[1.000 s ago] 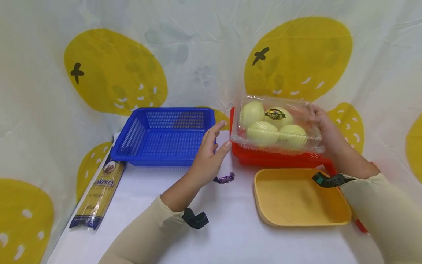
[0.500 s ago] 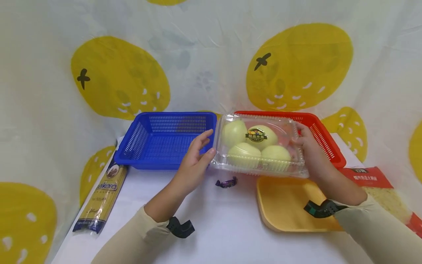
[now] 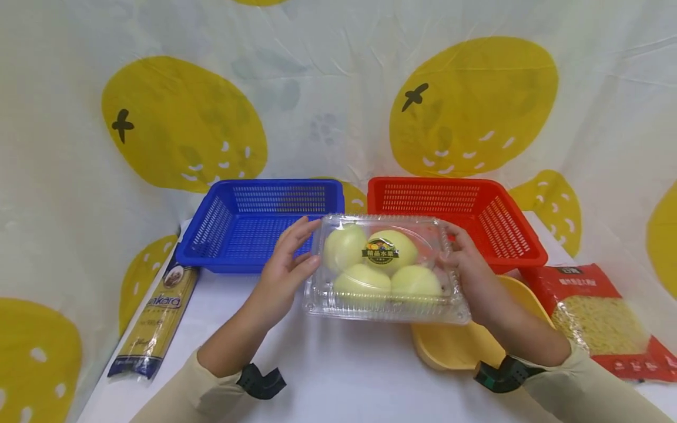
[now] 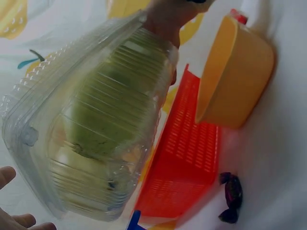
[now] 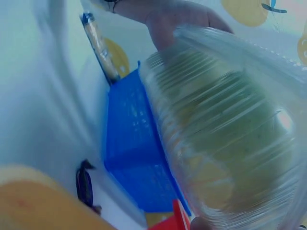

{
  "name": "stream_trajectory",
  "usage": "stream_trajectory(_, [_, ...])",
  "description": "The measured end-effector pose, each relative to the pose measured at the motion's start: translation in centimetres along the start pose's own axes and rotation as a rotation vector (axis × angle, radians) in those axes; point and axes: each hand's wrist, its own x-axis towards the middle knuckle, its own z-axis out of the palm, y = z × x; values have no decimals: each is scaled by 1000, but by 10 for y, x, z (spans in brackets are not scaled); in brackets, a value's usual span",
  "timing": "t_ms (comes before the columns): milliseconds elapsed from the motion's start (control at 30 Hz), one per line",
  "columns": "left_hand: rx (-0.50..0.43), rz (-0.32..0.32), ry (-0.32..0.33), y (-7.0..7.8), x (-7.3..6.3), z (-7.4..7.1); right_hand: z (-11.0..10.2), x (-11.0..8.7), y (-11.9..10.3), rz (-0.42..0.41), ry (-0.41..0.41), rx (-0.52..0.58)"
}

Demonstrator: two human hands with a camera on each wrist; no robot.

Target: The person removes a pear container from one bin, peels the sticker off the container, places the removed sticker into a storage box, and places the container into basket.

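A clear plastic clamshell box (image 3: 317, 296) with several pale green round fruits (image 3: 362, 282) and a dark label is held above the table, in front of the two baskets. My right hand (image 3: 471, 273) grips its right end, fingers round the edge. At the opposite end, my left hand (image 3: 282, 273) has its fingers and thumb spread right beside the box's edge. In the left wrist view, the left fingertips (image 4: 7, 176) show a small gap from the box (image 4: 29, 136). The box also fills much of the right wrist view, largely hiding the right hand there.
Behind stand a blue basket (image 3: 227, 267) and a red basket (image 3: 520, 258). A yellow tray (image 3: 444, 349) lies beneath the right forearm. A spaghetti packet (image 3: 158, 320) lies left, a red pasta bag (image 3: 603, 320) right. A purple-wrapped candy (image 4: 233, 197) is on the table.
My right hand has brought the box from over the red basket leftward and toward me. My left hand has moved left and nearer to me, staying beside the box's left end.
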Motion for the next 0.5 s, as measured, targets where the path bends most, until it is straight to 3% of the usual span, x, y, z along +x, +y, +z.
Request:
stream_trajectory(267, [-11, -9, 42, -1, -25, -15, 21, -8, 5, 35, -2, -39])
stream_trajectory(500, [41, -25, 91, -7, -49, -28, 42, -10, 12, 42, -19, -23])
